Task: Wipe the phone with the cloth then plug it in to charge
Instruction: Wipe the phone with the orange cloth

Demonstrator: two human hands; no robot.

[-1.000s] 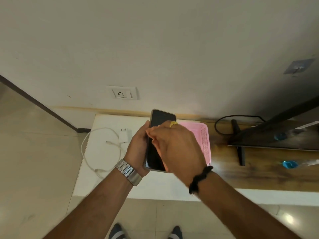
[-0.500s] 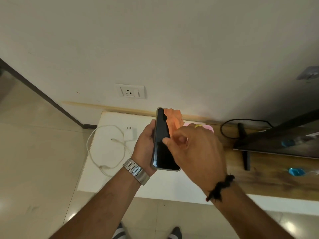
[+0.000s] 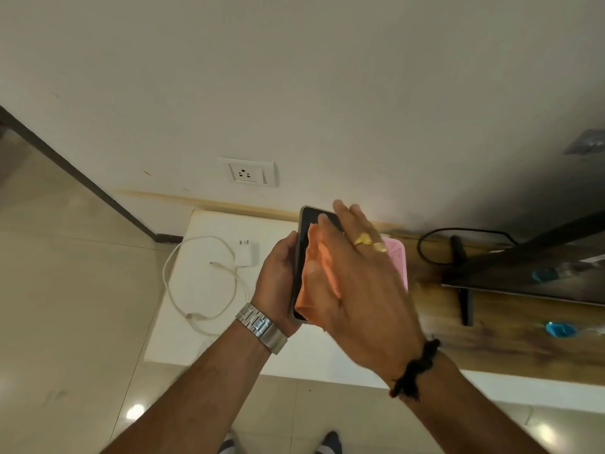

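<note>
Phone (image 3: 306,239) upright in my left hand (image 3: 278,280), orange cloth (image 3: 319,276) pressed to its dark screen by my right hand (image 3: 357,290).

My left fingers curl round the phone's edge, gripping it above the white table (image 3: 203,322); my right fingers lie flat and slightly spread over the cloth, holding it against the glass. On the table to the left sit the white charger (image 3: 245,255) and its looped cable (image 3: 196,283), well apart from the phone. The wall socket (image 3: 247,173) is above them. A pink basket (image 3: 397,260) shows just behind my right hand.
</note>
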